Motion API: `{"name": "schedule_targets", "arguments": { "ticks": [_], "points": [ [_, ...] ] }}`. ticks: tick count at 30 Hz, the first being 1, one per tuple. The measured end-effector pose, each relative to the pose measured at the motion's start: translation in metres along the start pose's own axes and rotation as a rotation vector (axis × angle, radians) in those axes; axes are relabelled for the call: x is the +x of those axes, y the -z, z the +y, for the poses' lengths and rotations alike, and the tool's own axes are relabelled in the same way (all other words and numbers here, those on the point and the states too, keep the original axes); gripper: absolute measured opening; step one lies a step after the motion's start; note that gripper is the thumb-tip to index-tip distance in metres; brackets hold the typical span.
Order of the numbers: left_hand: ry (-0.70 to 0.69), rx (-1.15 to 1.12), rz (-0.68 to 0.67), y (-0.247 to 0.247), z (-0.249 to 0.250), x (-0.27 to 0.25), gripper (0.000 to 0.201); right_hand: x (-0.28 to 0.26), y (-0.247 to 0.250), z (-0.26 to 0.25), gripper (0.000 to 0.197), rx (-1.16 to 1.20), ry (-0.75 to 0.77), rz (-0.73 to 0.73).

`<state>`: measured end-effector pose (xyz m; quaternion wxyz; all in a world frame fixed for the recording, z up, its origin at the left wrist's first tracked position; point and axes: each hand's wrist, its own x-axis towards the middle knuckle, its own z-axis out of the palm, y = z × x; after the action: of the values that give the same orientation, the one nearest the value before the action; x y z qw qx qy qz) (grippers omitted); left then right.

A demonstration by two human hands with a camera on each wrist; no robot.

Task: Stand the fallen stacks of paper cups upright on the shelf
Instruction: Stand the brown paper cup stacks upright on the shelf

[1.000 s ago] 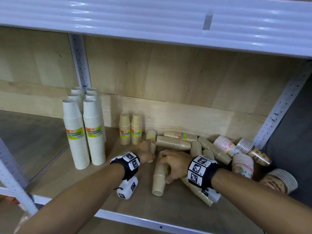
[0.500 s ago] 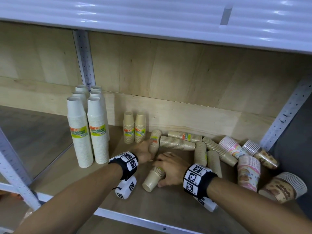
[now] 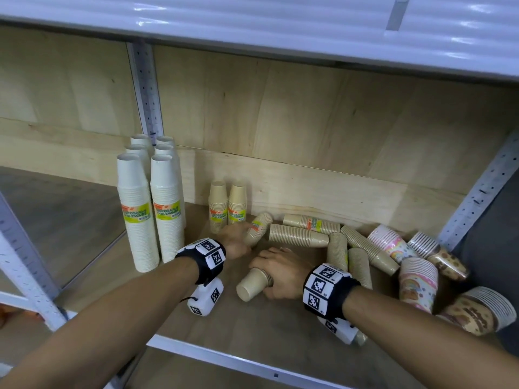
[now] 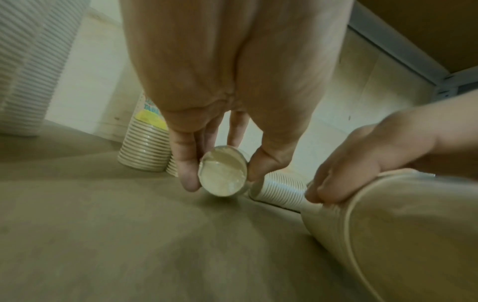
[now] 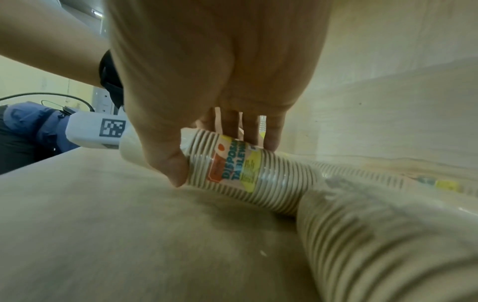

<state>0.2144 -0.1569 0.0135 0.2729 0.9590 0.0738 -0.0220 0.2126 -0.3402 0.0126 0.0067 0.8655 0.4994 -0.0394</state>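
**Kraft-brown stacks in both hands, and a crowded pile around them**

Brown paper is what you have in each fist. Your left hand [image 3: 234, 242] pinches the closed base end of a sleeved stack of tan paper cups with an orange-and-yellow label [image 3: 257, 228], thumb on one side and fingers on the other; it lies tilted on the wooden shelf board [image 3: 280, 332], just beside the two short upright tan stacks [image 3: 227, 206]. Your right hand [image 3: 280, 272] is curled over the second fallen tan stack [image 3: 254, 283], whose base end points toward the shelf's front edge.

Likely trouble, as I judge it: both grips sit near one end, so a stack swung upright from there could bow or slip inside its clear sleeve. The left stack's far end lies close to the long ribbed tan stack lying crosswise [image 3: 297, 235]; lifting it may nudge that one and set the round stacks rolling. Tipping too fast near the two short upright stacks could topple them. The tall white cup stacks [image 3: 151, 211] stand further left.

The head view alone shows the patterned cup stacks [image 3: 415, 282] heaped at the right. The left wrist view alone shows the pale round base [image 4: 223, 170] between your fingertips [image 4: 187, 173]. The right wrist view alone reveals the printed label [image 5: 232, 163] under your fingers.
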Motion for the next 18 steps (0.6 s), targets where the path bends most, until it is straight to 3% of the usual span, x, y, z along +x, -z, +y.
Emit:
{"name": "schedule_targets", "arguments": {
  "ticks": [5, 9, 18],
  "points": [
    [0.015, 0.031, 0.06, 0.026, 0.001, -0.004, 0.03, 0.01, 0.018, 0.004, 0.046, 0.194, -0.071, 0.077],
    [0.004, 0.022, 0.102, 0.044, 0.007, -0.003, 0.033, 0.017, 0.038, 0.006, 0.053, 0.253, -0.198, 0.169],
    [-0.041, 0.064, 0.144, 0.083, 0.028, 0.008, 0.022, 0.037, 0.062, 0.014, 0.043, 0.567, -0.482, 0.328]
  ]
}}
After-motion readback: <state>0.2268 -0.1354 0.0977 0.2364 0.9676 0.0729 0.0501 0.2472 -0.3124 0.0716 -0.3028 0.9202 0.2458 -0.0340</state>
